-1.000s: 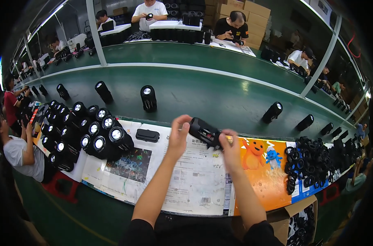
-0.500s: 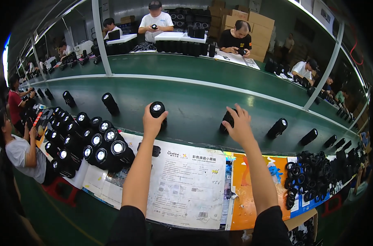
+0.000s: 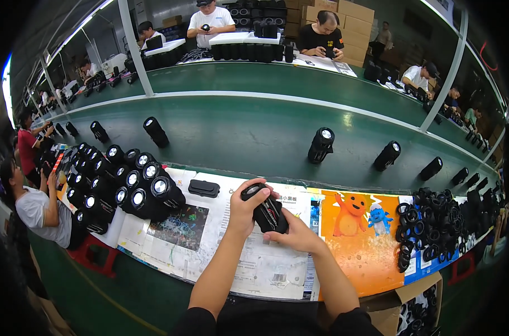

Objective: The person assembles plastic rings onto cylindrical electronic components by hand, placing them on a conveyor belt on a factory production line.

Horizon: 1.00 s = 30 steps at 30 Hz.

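Note:
A black cylindrical speaker (image 3: 268,215) is tilted over the white printed board (image 3: 232,277), held between both hands. My left hand (image 3: 245,211) wraps its upper left side, fingers and thumb closed around it. Lower down, my right hand (image 3: 299,234) grips the bottom end from the right. The speaker's side, with a pale marking, faces up. Beyond the hands, another black speaker (image 3: 321,144) with a silver disc on its end stands on the green conveyor belt (image 3: 237,131). A flat black oblong part (image 3: 204,188) lies on the board, left of my hands.
Many silver-topped speakers (image 3: 144,185) crowd the bench's left side. Black rings (image 3: 417,224) are heaped at the right, beyond an orange cartoon sheet (image 3: 349,257). An open cardboard box (image 3: 386,316) sits below the bench. A co-worker in white (image 3: 33,204) sits at left.
My left hand has brought its speaker from over the belt back to the board. My right hand has left the other speaker standing on the belt and joined the left on the held one.

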Each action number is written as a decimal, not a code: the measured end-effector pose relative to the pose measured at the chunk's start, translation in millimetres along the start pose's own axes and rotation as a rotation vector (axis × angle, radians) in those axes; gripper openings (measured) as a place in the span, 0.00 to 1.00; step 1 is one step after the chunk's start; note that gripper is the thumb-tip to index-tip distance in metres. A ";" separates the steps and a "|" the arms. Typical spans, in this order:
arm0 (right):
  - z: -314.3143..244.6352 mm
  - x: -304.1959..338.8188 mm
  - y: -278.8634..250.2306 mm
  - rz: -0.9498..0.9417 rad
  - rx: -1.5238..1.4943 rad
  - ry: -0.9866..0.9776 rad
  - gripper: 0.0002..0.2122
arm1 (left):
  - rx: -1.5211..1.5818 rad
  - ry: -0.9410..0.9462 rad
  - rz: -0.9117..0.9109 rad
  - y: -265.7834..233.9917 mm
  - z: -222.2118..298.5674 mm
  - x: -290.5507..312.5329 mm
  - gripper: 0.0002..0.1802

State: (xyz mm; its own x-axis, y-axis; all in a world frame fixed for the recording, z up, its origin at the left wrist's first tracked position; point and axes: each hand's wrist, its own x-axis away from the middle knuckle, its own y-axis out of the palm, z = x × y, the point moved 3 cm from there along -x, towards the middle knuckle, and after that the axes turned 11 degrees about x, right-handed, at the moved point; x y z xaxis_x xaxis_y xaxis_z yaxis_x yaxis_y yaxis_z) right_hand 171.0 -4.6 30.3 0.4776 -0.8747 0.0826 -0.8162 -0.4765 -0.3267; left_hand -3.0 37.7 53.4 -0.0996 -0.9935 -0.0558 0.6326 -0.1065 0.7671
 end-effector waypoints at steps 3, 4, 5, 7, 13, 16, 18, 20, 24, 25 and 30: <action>-2.9 2.0 10.8 0.104 0.098 -0.054 0.42 | -0.039 0.060 0.084 -15.0 -7.8 1.3 0.17; -7.0 3.2 13.3 0.174 0.225 -0.114 0.43 | -0.028 0.075 0.048 -16.1 -6.1 1.5 0.17; -10.2 5.9 12.3 0.181 0.263 -0.086 0.42 | -0.017 0.091 0.012 -17.3 -3.6 1.2 0.16; -19.4 7.4 9.0 0.095 0.225 -0.031 0.42 | 0.022 0.092 -0.007 -22.4 1.0 4.0 0.16; 25.0 -0.5 10.9 -0.066 -0.098 -0.023 0.43 | 0.023 0.082 -0.079 -24.3 1.6 3.0 0.15; 10.1 2.3 20.2 0.058 -0.158 -0.041 0.41 | -0.002 0.146 -0.064 -23.4 1.3 3.9 0.12; -2.0 2.3 21.6 0.273 0.248 -0.073 0.44 | -0.071 0.230 -0.049 -22.8 -1.4 5.6 0.10; -5.6 3.2 21.0 0.305 0.238 -0.050 0.43 | -0.083 0.236 -0.019 -21.9 -2.3 5.6 0.10; -0.6 1.6 20.6 0.311 0.250 -0.074 0.39 | 0.004 0.194 -0.023 -26.2 -4.9 2.4 0.14; -0.1 1.5 20.1 0.344 0.241 -0.098 0.38 | 0.062 0.185 -0.056 -22.2 -5.1 1.7 0.18; -5.1 5.2 20.8 0.300 0.172 -0.037 0.37 | 0.192 0.070 -0.160 -19.0 -19.9 8.8 0.32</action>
State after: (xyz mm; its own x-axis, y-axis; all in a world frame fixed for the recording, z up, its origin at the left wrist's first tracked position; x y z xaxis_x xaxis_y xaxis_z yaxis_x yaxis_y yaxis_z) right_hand 154.9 -19.6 28.7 0.2390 -0.9682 -0.0745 -0.8570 -0.1742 -0.4850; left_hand -0.7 30.1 25.6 -0.1290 -0.9658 -0.2250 0.4548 -0.2593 0.8520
